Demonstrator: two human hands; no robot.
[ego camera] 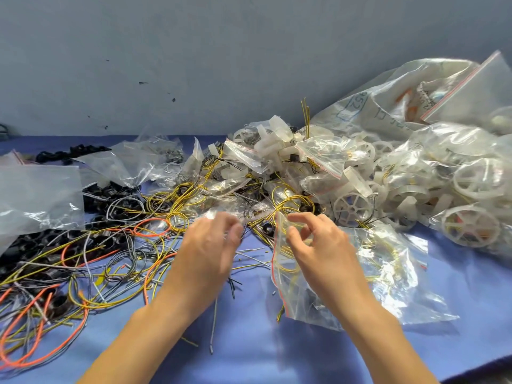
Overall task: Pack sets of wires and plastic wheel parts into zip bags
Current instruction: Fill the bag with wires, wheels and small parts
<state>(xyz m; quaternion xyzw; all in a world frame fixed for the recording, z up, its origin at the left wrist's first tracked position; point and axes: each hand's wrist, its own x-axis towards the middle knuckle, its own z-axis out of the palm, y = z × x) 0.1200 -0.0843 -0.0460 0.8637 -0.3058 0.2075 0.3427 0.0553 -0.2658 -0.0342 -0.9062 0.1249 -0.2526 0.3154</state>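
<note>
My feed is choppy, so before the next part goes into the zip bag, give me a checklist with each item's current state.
1. Right hand has a grip on the zip bag at its red-striped edge: ok.
2. Bag mouth held open: cannot tell; the edge is crumpled by the fingers.
3. Left hand holds a part: cannot tell; it is blurred.
4. Yellow wire inside the bag: ok; loops show through the plastic.
5. White spoked wheels lying loose nearby, just beyond the right hand: ok.
</note>
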